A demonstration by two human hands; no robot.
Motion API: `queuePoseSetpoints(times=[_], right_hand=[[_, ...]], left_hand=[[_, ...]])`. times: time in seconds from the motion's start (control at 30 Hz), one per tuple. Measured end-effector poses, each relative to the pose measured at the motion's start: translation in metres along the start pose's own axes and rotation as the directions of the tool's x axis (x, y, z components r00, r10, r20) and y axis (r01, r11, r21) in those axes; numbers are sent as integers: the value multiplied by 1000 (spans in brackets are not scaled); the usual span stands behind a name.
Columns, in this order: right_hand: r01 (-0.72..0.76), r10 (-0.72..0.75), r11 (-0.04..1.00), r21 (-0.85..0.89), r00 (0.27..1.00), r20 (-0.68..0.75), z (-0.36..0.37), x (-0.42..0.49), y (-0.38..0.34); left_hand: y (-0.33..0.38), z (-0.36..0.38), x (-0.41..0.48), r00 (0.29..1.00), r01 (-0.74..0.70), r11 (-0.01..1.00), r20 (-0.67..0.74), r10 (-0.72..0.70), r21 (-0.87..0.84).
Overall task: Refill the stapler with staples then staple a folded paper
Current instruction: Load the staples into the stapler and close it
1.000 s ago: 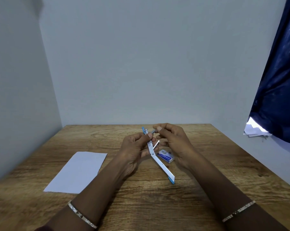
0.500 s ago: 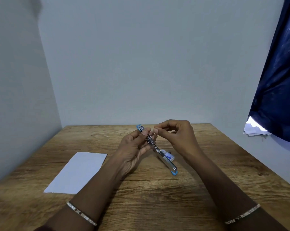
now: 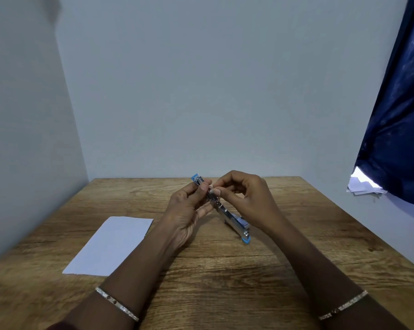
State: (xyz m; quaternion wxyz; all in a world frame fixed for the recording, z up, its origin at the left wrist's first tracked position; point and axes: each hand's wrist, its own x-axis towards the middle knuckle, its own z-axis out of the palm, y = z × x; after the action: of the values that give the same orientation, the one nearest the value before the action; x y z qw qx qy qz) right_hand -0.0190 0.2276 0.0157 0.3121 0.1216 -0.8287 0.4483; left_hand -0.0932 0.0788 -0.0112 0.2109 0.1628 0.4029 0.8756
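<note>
A slim metal stapler (image 3: pixel 229 216) with blue ends is held opened out above the wooden table (image 3: pixel 225 270), slanting from far left to near right. My left hand (image 3: pixel 189 208) grips its upper part between thumb and fingers. My right hand (image 3: pixel 244 198) pinches something small at the stapler's open channel, right beside my left thumb; I cannot make out what it holds. A small blue and white staple box (image 3: pixel 242 221) lies on the table just behind the stapler's lower end, mostly hidden. The white paper (image 3: pixel 110 245) lies flat at the left.
Grey walls close the table in at the back and left. A dark blue curtain (image 3: pixel 396 127) hangs at the right, with some white sheets (image 3: pixel 363 186) below its edge. Both wrists wear thin bracelets.
The stapler has turned from showing its white open side to showing its metal side, and its lower end has lifted a little. My right hand has moved up to the channel by my left thumb.
</note>
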Motion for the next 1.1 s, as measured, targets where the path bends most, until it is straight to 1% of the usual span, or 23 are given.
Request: queuePoseSetpoints(times=[0.1, 0.17, 0.27, 0.4, 0.57, 0.7, 0.77, 0.83, 0.9, 1.1], right_hand=[[-18, 18, 1000, 22, 1000, -15, -2, 1, 1], [-37, 38, 996, 77, 999, -14, -3, 1, 2], [-66, 68, 993, 102, 998, -18, -2, 0, 5], [-92, 101, 989, 112, 991, -82, -1, 0, 7], [-48, 70, 993, 105, 975, -213, 0, 0, 5], [-7, 34, 993, 117, 971, -235, 7, -3, 0], [28, -13, 998, 60, 971, -240, 10, -5, -3], [51, -64, 997, -60, 966, -250, 13, -6, -4], [54, -88, 989, -140, 963, -254, 15, -7, -4], [77, -127, 977, -200, 961, -247, 16, -9, -3]], left_hand=[[1, 0, 1, 1000, -14, 999, -23, 13, -47], [3, -3, 3, 998, -35, 996, -50, 30, -86], [5, -7, 5, 997, -47, 994, -68, 40, -102], [3, -9, 6, 999, -39, 995, -28, 36, -96], [3, -10, 7, 999, -14, 991, 29, 18, -135], [0, -10, 8, 998, -13, 995, 57, 19, -94], [-1, -9, 7, 997, -19, 998, 72, 24, -63], [-2, -8, 7, 997, -19, 999, 69, 23, -51], [-2, -8, 6, 998, -13, 998, 59, 17, -61], [0, -8, 5, 999, -6, 997, 51, 10, -82]])
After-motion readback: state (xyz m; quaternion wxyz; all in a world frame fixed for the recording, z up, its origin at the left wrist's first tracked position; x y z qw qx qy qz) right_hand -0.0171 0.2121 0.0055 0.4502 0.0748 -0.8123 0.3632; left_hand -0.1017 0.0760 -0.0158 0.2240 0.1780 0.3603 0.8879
